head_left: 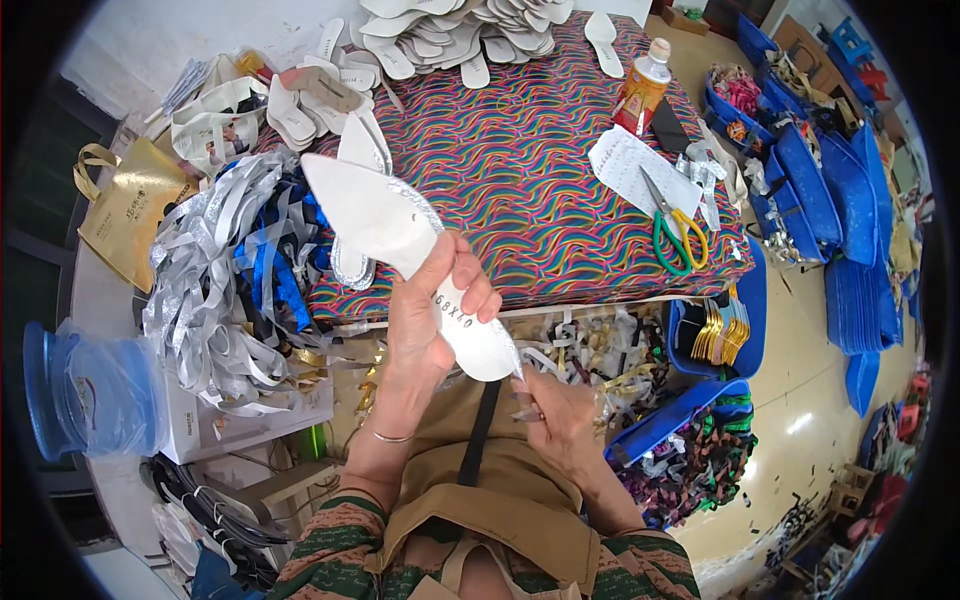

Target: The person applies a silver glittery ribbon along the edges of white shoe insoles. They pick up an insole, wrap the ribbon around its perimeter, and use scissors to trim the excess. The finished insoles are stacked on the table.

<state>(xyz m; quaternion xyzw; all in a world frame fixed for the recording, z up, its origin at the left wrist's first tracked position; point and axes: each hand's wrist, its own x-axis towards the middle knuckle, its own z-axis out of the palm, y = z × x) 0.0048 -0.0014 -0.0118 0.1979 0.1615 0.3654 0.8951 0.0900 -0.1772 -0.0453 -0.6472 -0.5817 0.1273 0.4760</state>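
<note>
A white shoe insole (pixel 375 215) is held up over the near edge of the table. My left hand (pixel 425 310) is closed round its narrow middle, thumb across the top face. Shiny silver trim (pixel 430 212) runs along part of its edge. At the heel end, my right hand (pixel 560 415) is closed, pinching a thin silver strip (pixel 519 378) against the insole's edge. Behind the held insole lie other insoles (pixel 365 145), one with a silver border (pixel 353 270). To their left hangs a heap of silver and blue ribbon strips (pixel 215 290).
A wavy-patterned cloth covers the table (pixel 520 170). Insoles are piled at the back (pixel 455 35). On the right are a bottle (pixel 643 85), paper (pixel 640 170) and scissors (pixel 672 235). Blue bins (pixel 625 435) with scraps stand below right; a blue water jug (pixel 95 395) is at left.
</note>
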